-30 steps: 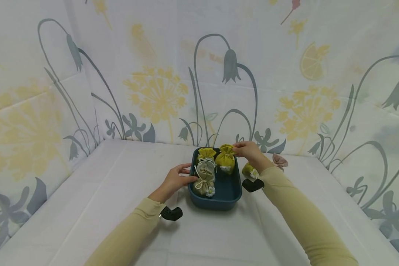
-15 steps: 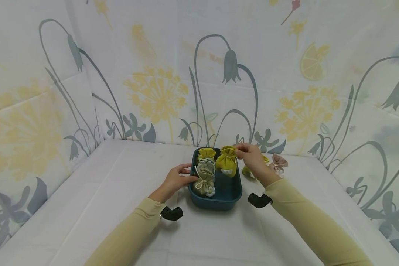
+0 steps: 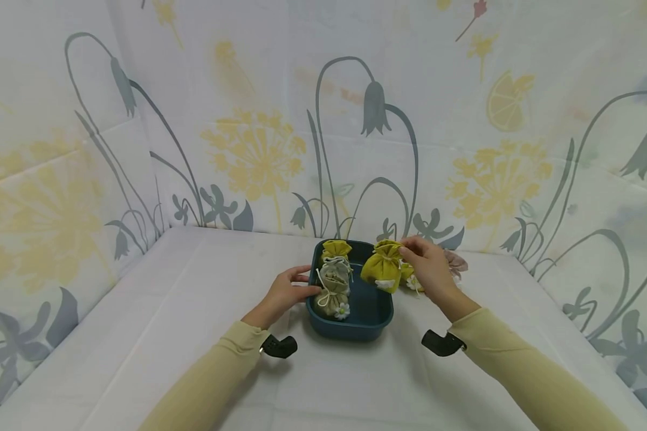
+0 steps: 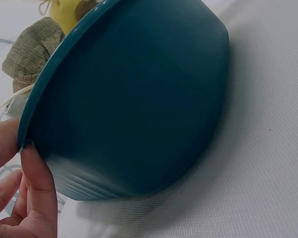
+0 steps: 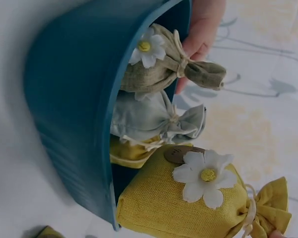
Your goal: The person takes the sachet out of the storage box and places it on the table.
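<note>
My right hand pinches the gathered neck of a yellow drawstring pouch, which hangs over the right rim of a dark blue plastic tub. In the right wrist view, a white fabric daisy and a small brown tag show on this pouch. My left hand holds the tub's left rim between thumb and fingers. Along the tub's left side sit a beige pouch with a daisy, a grey pouch and, behind them, another yellow pouch.
To the right of the tub, partly behind my right hand, another yellow pouch lies on the white tablecloth. A pink pouch is beyond it. A flower-printed cloth stands behind the table.
My right hand has carried the yellow pouch from the tub's back right part to the right and slightly nearer, over the rim. The left hand and the tub stay put.
</note>
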`<state>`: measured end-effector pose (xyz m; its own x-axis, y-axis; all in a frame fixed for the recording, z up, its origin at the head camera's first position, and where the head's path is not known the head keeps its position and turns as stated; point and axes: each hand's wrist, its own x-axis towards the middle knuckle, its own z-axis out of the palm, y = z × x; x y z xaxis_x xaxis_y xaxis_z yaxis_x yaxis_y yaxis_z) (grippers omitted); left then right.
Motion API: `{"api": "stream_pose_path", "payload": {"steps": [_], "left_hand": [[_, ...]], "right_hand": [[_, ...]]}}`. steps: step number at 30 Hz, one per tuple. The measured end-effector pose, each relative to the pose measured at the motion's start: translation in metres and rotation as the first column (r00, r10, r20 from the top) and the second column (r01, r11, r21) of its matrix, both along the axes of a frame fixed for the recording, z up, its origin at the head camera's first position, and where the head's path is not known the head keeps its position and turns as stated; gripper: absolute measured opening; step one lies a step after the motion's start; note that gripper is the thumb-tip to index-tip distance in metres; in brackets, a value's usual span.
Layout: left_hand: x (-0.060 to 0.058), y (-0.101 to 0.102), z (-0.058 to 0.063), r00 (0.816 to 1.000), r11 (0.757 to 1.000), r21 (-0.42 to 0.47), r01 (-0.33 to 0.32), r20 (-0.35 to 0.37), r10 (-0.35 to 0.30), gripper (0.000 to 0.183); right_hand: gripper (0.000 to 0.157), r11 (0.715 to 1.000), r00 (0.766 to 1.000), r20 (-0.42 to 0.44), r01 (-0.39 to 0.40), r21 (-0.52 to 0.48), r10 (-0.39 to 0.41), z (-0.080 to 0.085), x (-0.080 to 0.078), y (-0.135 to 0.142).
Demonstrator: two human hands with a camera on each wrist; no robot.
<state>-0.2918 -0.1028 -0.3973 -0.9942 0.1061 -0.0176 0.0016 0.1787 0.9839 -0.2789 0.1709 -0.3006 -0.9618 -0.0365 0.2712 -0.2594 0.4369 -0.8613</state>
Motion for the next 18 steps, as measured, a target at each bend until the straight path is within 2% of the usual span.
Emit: {"api": "stream_pose_path", "payload": {"steps": [7, 13, 18], "left_hand": [[0.000, 0.000, 0.001, 1.000, 1.000, 0.000, 0.001, 0.003, -0.001, 0.061], [0.000, 0.000, 0.003, 1.000, 1.000, -0.007, 0.012, -0.001, -0.012, 0.062], [0.017, 0.002, 0.022, 1.000, 1.000, -0.013, 0.024, 0.003, -0.024, 0.060]], "right_hand": [[0.024, 1.000, 0.999, -0.032, 0.007, 0.024, -0.007, 0.001, 0.009, 0.020], [0.022, 0.996, 0.995, -0.092, 0.055, 0.069, -0.049, -0.004, 0.013, 0.038], [0.022, 0.995, 0.990, -0.128, 0.074, 0.061, -0.066, -0.009, 0.016, 0.051]]}}
